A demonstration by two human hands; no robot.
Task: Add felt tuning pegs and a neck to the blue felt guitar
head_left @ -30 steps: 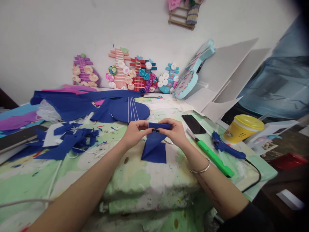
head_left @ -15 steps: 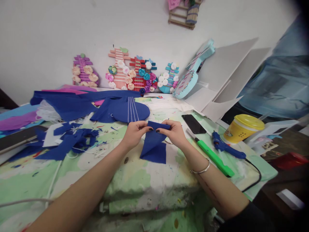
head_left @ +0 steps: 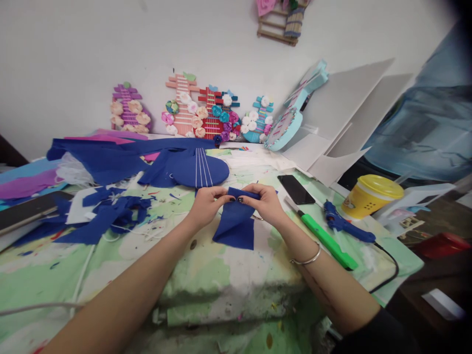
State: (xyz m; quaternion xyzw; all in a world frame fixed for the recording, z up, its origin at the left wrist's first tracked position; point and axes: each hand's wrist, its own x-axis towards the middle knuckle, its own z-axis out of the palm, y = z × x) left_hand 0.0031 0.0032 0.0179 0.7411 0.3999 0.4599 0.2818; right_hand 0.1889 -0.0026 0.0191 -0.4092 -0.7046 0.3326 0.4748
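A strip of dark blue fabric (head_left: 238, 226) hangs between my hands, its upper edge folded over and its lower end touching the stained cloth. My left hand (head_left: 211, 204) pinches the top edge from the left, thumb and fingers pressed together. From the right, my right hand (head_left: 263, 202) pinches the same edge, and the two thumb tips almost meet. Just behind lies a blue oval piece (head_left: 201, 170) with white strings stretched over it.
Blue scraps (head_left: 129, 211) lie left. To the right are a black phone (head_left: 296, 189), a green cutter (head_left: 326, 240), a blue glue gun (head_left: 346, 226) and a yellow-lidded cup (head_left: 372, 195). Several flowered, guitar-shaped crafts (head_left: 182, 105) lean on the wall.
The folded top edge of the blue fabric sits slightly lower, and the fingers have shifted a little along it. Both hands keep their pinch.
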